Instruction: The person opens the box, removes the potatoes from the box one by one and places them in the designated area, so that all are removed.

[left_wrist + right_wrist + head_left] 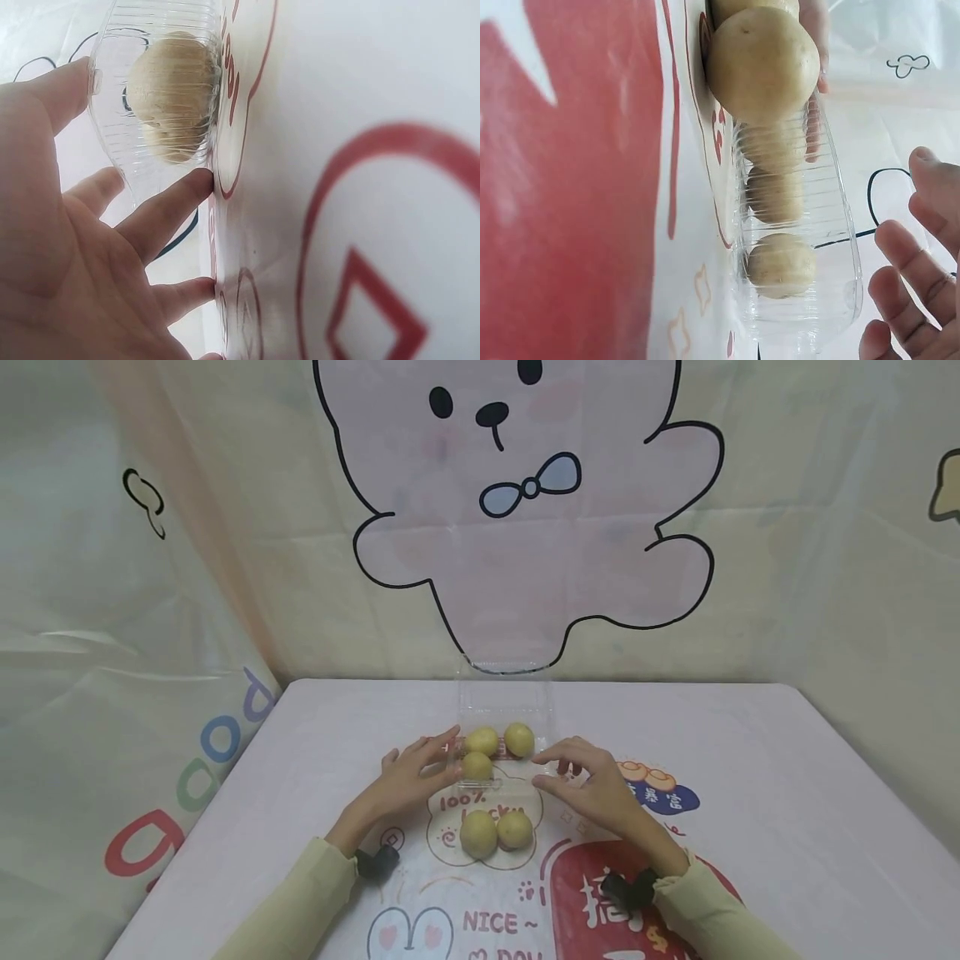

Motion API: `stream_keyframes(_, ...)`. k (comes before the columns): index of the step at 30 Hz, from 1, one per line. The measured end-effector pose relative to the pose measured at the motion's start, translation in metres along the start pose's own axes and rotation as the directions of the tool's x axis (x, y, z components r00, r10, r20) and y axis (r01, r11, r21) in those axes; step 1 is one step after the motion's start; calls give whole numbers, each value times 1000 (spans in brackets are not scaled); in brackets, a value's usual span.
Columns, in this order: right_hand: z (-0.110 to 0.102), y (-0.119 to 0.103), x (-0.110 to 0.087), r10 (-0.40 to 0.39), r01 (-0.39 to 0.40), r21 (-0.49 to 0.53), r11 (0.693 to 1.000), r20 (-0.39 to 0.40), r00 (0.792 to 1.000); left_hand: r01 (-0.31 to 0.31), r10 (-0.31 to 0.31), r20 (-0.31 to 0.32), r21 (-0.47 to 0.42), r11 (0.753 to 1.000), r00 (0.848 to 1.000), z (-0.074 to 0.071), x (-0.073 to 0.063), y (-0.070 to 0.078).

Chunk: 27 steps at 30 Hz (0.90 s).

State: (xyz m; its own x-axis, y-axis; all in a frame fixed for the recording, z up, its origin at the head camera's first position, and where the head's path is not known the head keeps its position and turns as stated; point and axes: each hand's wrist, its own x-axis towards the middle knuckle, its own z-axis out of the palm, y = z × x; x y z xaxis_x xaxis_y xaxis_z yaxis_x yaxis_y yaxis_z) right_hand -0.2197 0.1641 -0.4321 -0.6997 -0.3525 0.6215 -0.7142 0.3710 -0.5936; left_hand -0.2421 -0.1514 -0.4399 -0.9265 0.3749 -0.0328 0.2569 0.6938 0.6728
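A clear plastic clamshell box stands on the table with its lid raised at the back. Inside are three round yellowish potatoes: one at back left, one at back right, one at front left. Two more potatoes, a left one and a right one, lie side by side before the box. My left hand touches the box's left side, fingers spread, thumb at the rim. Beside the right side, my right hand holds nothing, its fingers loosely bent.
The white table carries printed drawings and lettering, including a large red patch at the front right. A printed curtain hangs behind the table, and another sheet hangs at the left.
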Motion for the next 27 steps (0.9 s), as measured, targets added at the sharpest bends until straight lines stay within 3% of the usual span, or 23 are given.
stream_keyframes(9,-4,8,11,65,-64,-77,995,3,998,8,-8,2,21,1000,1000,1,1,1)
stream_keyframes(19,-1,18,27,87,-87,-86,992,-10,996,-5,5,-3,20,1000,1000,2,0,1)
stream_keyframes(27,-1,25,36,146,-144,-77,987,30,989,-10,10,-5,26,1000,1000,0,0,2)
